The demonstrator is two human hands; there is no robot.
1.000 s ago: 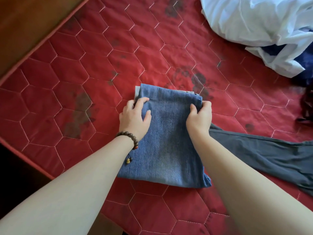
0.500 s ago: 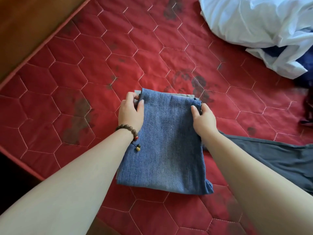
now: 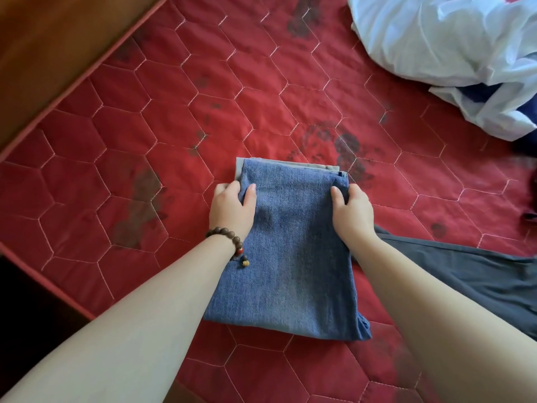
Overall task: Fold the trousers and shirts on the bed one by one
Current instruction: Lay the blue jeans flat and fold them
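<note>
Head view: hands (image 3: 293,209) on jeans (image 3: 290,257) edges

Blue trousers (image 3: 293,257): lying folded into a flat denim rectangle on the bed, a pale layer peeking out at the far edge.
Grey trousers (image 3: 465,274): sprawling unfolded just beside them.
White shirt (image 3: 441,39): sitting crumpled, well apart.

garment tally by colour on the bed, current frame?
Blue denim, folded, held by left hand and right hand: 1
Grey, beside the denim on the right: 1
White, crumpled at top right: 1
Dark navy, partly hidden under the white: 1
Total: 4 visible; the pile may hide more.
</note>
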